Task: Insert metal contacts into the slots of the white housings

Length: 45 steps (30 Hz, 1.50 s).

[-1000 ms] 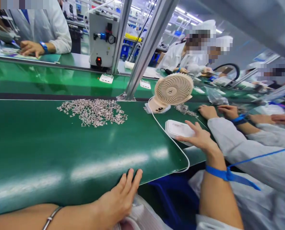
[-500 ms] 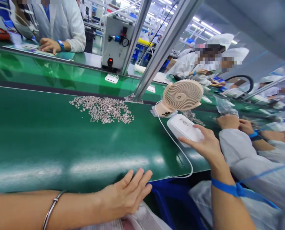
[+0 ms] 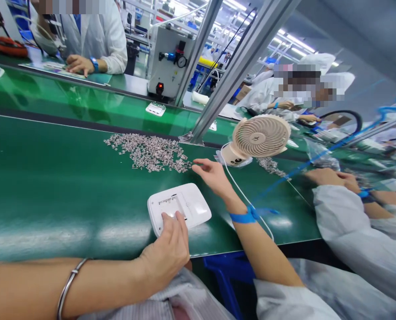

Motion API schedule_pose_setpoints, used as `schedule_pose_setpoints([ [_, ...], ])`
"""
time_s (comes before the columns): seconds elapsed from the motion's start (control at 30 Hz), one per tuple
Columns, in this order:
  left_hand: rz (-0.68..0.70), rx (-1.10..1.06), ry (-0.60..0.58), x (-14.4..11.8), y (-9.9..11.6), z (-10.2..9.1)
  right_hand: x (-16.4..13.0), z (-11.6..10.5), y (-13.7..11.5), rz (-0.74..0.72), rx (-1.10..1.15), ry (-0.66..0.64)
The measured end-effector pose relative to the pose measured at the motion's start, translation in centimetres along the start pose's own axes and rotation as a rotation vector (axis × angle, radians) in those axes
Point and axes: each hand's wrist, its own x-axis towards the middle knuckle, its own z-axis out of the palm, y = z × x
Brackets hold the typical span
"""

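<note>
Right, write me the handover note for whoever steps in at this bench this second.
Left hand: fingertips pressing on the white casing, which lies flat on the green belt near its front edge.
Right hand: open, fingers stretched to the right end of the pile of small metal parts; it holds nothing that can be seen.
Fan stands behind the right hand, its white cable running under that wrist.
Done: casing is placed and steadied, open side up.
Left: no metal part shows in the casing; picking one and fitting it looks like the likely remaining work.
</note>
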Motion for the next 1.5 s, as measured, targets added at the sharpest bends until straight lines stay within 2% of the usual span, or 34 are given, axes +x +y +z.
schedule_pose_setpoints([
  [0.07, 0.005, -0.001, 0.007, 0.0, -0.1, -0.1, 2.4, 1.2, 1.3, 0.043, -0.052, 0.077],
  [0.17, 0.015, -0.016, 0.017, 0.0, -0.1, 0.0, 4.1, 2.0, 2.3, 0.019, -0.084, 0.086],
  [0.33, 0.014, -0.027, 0.035, 0.1, -0.5, -0.5, 3.8, 2.1, 2.8, 0.022, -0.046, 0.138],
  [0.43, 0.041, -0.237, -0.050, 0.1, -1.5, -1.7, 3.5, 2.1, 3.4, 0.070, 0.028, 0.209],
  [0.53, 0.160, -0.413, -0.123, -0.2, -3.0, -2.6, 3.3, 2.1, 3.7, 0.116, 0.203, 0.285],
  [0.67, 0.149, -0.242, -0.180, -0.3, -3.6, -2.2, 2.8, 1.7, 2.4, 0.094, 0.331, 0.333],
  [0.87, 0.150, -0.101, -0.150, 0.2, -2.5, -1.3, 1.3, 1.9, -0.1, 0.006, 0.270, 0.235],
  [1.0, 0.138, -0.227, -0.157, 0.4, -2.6, -1.6, 0.9, 2.0, -0.7, 0.027, 0.263, 0.157],
  [1.17, 0.203, -0.467, -0.107, 0.0, -2.6, -1.8, 1.1, 1.0, -1.1, 0.059, 0.454, 0.122],
  [1.33, 0.240, -0.421, -0.135, -0.4, -2.2, -1.1, 1.3, 0.6, -1.1, 0.099, 0.574, 0.151],
  [1.5, 0.213, -0.368, -0.158, -0.4, -2.3, -1.1, 0.9, 1.9, -1.0, 0.050, 0.616, 0.091],
])
